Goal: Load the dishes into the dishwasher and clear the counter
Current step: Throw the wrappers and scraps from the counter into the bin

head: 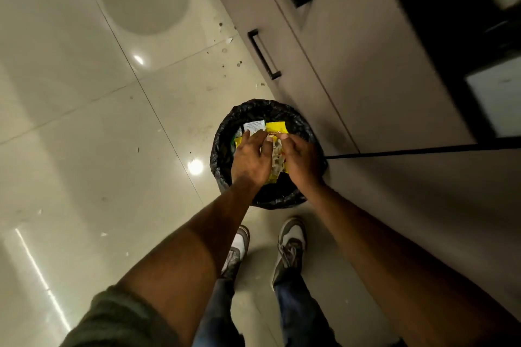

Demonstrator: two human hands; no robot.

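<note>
While I stand over the bin [222, 149], lined with a black bag and set on the floor just beside the cabinet front [352, 87], both my hands are right above its mouth with a bunch of wrappers [277, 155] between them. My left hand [249, 159] has its fingers stretched forward and only slightly bent, pressing the crumpled pale and yellow wrappers from the left; my right hand [301, 160] curls its fingertips onto them from the right, so the bundle is pinched between the two. More packets show past my fingertips, a white sachet [254, 125] and a yellow packet [276, 127]; I cannot tell whether they already lie in the bin or hang from my grip. I judge this litter to be nearly weightless, thin, crinkly and slick, apt to spring open or slip sideways once I loosen my hold. Squeezing it from both sides at its middle, low inside the bin's rim, should keep any piece from fluttering onto the tiles [84, 121], where scraps [229, 40] lie beyond the bin.
</note>
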